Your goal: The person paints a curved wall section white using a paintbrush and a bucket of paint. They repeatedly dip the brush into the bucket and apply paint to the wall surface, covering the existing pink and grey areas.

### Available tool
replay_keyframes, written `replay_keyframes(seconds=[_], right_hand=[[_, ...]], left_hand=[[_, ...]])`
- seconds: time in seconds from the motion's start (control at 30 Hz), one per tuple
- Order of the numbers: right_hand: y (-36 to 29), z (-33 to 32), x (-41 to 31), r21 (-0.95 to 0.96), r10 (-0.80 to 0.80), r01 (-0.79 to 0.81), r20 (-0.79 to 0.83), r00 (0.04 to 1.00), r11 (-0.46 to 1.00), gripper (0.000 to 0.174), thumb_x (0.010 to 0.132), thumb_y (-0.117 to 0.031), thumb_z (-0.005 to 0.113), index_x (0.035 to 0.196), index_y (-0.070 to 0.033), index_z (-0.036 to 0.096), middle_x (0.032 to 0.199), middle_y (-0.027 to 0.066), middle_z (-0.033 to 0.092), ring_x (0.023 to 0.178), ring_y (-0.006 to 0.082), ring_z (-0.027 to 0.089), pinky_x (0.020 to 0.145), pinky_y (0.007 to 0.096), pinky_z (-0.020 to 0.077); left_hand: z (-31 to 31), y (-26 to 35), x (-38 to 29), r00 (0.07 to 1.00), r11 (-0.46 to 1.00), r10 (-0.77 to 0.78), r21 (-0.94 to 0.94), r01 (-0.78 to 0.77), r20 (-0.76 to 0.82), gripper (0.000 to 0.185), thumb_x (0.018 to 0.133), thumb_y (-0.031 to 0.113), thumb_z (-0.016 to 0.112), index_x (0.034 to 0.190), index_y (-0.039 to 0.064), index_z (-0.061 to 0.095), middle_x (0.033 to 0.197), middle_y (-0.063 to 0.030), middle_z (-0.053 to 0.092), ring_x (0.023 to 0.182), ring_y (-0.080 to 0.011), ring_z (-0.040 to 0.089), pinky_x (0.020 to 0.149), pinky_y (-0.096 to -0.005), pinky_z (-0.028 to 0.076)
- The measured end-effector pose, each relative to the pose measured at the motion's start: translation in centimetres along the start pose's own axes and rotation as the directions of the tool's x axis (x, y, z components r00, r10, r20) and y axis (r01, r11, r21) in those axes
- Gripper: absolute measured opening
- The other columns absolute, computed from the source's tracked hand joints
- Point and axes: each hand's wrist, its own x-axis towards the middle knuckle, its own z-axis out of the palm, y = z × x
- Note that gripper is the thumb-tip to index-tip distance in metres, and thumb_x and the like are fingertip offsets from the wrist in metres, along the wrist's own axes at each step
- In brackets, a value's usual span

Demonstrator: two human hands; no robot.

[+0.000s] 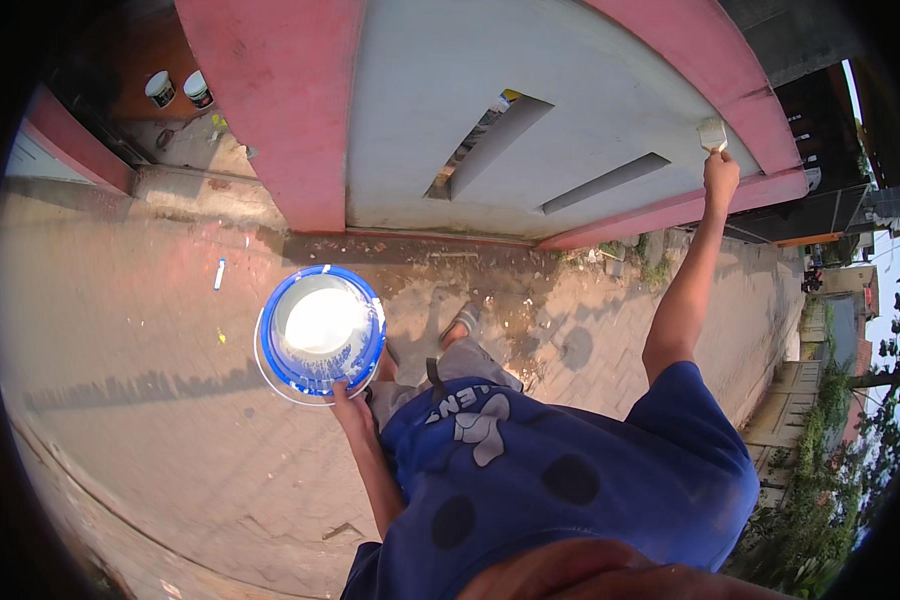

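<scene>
At the far right, my right hand (pixel 721 178) grips the handle of a flat paintbrush (pixel 712 135). The bristles lie against the pale grey-white wall panel (pixel 607 97), close to its pink border (pixel 757 112). My left hand (pixel 351 405) holds a blue-rimmed plastic bucket (pixel 268 322) by its near edge, at about waist height. White paint (pixel 322 321) shows brightly inside it, and splashes mark the inner wall. A thin wire or plastic handle (pixel 259 364) hangs around the bucket's outside. Most of the left fingers are hidden beneath the bucket.
A pink pillar (pixel 285 112) stands left of the panel, which has two slanted slots (pixel 604 182). Two paint pails (pixel 160 88) sit beyond the gateway. On the paved ground (pixel 157 322) lies a small white and blue object (pixel 219 274). Plants (pixel 810 480) line the street's right side.
</scene>
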Motion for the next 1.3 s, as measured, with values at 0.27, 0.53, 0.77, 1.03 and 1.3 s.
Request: replay_keyframes(seconds=[0.27,0.53,0.77,1.03,1.3], right_hand=[[-18.6,1.8,-10.3,0.257,-0.358,0.302,0.207,0.91,0.918,0.033,0.097,-0.022,0.056,0.114,0.001,0.072,0.09,0.027,0.072,0.087,0.0427,0.07,0.08,0.0479,0.0535],[-34.4,0.0,-21.7,0.689,-0.647,0.322,0.278,0.71,0.65,0.029,0.098,-0.018,0.055,0.112,0.003,0.07,0.072,0.0226,0.069,0.076,0.0409,0.07,0.074,0.0493,0.0544],[-25.2,2.6,-14.6,0.718,-0.493,0.219,0.195,0.848,0.66,0.04,0.1,-0.029,0.057,0.126,-0.002,0.069,0.071,0.0043,0.062,0.065,0.0107,0.053,0.065,0.0325,0.0454],[-6.3,0.1,-5.1,0.217,-0.088,0.073,0.063,0.994,0.974,0.04,0.098,-0.031,0.056,0.12,-0.001,0.07,0.092,0.0225,0.073,0.09,0.0355,0.071,0.081,0.0446,0.053],[-20.3,-2.2,-13.6,0.274,-0.344,0.31,0.087,0.935,0.91,0.028,0.097,-0.02,0.056,0.102,0.004,0.07,0.087,0.0261,0.071,0.087,0.0451,0.07,0.079,0.053,0.0551]], left_hand=[[1.6,-0.1,-0.7,0.997,0.997,0.073,-0.016,-0.073,-0.016,0.067,0.083,0.0,0.055,0.146,-0.003,0.032,0.14,-0.0201,0.047,0.126,-0.0326,0.053,0.104,-0.0482,0.052],[0.8,-0.1,0.4,0.995,0.996,0.081,0.041,-0.079,-0.05,0.058,0.086,0.002,0.053,0.141,-0.006,0.037,0.138,-0.0195,0.048,0.125,-0.0315,0.054,0.105,-0.049,0.052],[0.2,0.0,1.2,0.998,0.997,0.067,0.036,-0.066,-0.022,0.053,0.087,0.001,0.052,0.137,-0.008,0.039,0.136,-0.0206,0.049,0.125,-0.0319,0.053,0.107,-0.0504,0.05],[-0.8,-0.7,3.7,0.994,0.997,0.045,0.053,-0.05,0.096,0.046,0.087,0.004,0.055,0.129,-0.008,0.041,0.134,-0.0208,0.048,0.123,-0.0331,0.053,0.107,-0.0502,0.049],[1.9,0.3,1.4,0.983,0.992,0.124,-0.002,-0.124,0.132,0.042,0.088,0.005,0.057,0.127,-0.003,0.043,0.133,-0.0191,0.05,0.12,-0.0306,0.056,0.098,-0.0487,0.052]])
